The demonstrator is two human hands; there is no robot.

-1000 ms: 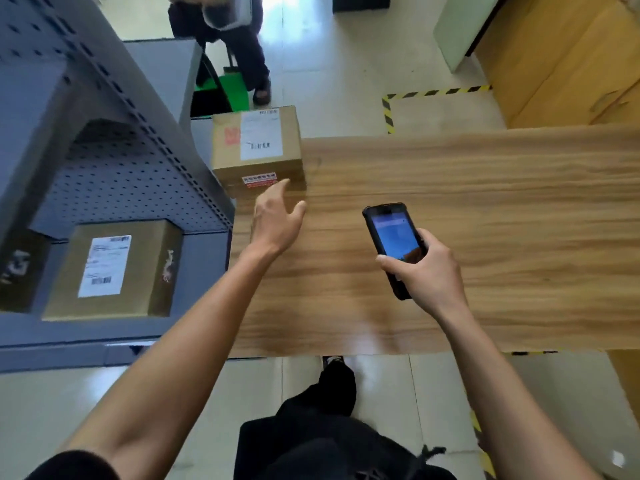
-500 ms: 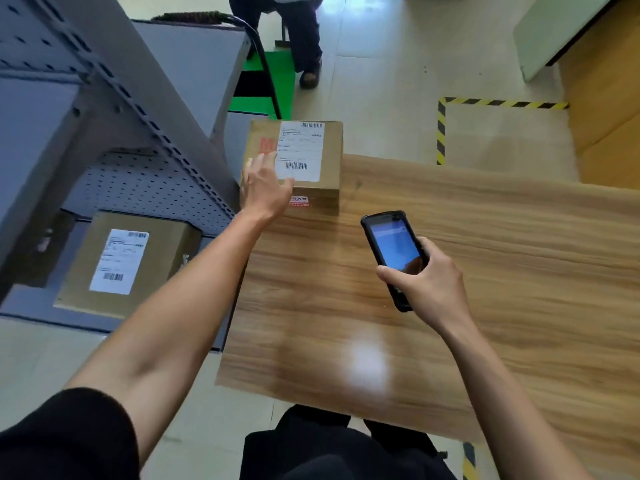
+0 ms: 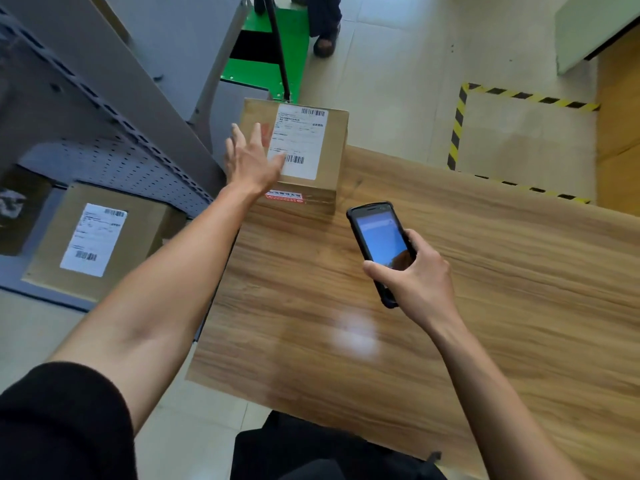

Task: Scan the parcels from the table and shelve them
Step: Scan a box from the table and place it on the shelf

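Note:
A brown cardboard parcel [image 3: 329, 147] with a white shipping label stands at the far left corner of the wooden table [image 3: 485, 289]. My left hand [image 3: 251, 159] lies flat on the parcel's top near its left edge, fingers straight and spread, thumb on the label. My right hand [image 3: 415, 275] grips a black handheld scanner [image 3: 379, 240] above the table, its lit screen facing up, its top end pointing toward the parcel.
A grey metal shelf unit [image 3: 114, 109] stands to the left, holding another labelled cardboard parcel [image 3: 100, 237] and a dark box [image 3: 17, 209]. A green cart [image 3: 266, 53] and a person's foot [image 3: 325, 43] are beyond the table. Yellow-black floor tape [image 3: 457, 126] marks the floor.
My left hand reached forward from above the table and came to rest on top of the parcel. The scanner hand stayed about where it was. The view shifted closer to the parcel.

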